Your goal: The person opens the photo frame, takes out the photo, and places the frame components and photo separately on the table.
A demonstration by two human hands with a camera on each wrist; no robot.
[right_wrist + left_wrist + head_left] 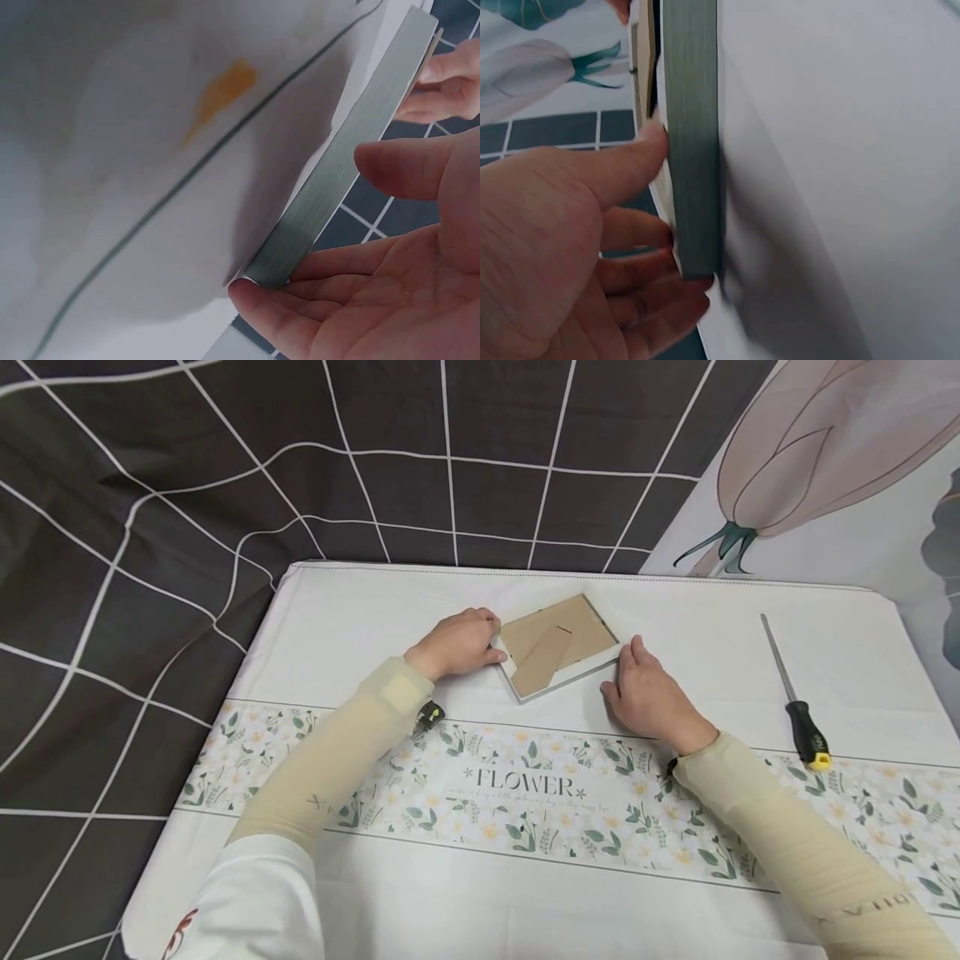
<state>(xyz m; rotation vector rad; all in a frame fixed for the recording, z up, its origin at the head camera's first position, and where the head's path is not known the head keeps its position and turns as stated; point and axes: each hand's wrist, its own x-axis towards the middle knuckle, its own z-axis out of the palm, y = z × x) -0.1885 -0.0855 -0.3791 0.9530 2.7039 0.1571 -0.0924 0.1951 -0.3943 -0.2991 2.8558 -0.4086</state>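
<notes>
A picture frame (581,666) with a pale rim lies back side up on the white tablecloth, turned at a slant. Its brown backing board (587,620) carries a fold-out stand leg (542,658), with a dark slot near one end. My left hand (459,643) grips the frame's left end; in the left wrist view the thumb lies on the rim and the fingers reach round the end of the greenish-grey side (691,150). At the right corner, my right hand (651,693) touches the frame with extended fingers. Its thumb stands apart in the head view.
A screwdriver (805,727) with a black and yellow handle lies to the right on the tablecloth (420,902). A printed flower band (525,785) crosses the cloth. Behind the table hangs a dark grid-patterned curtain (495,502).
</notes>
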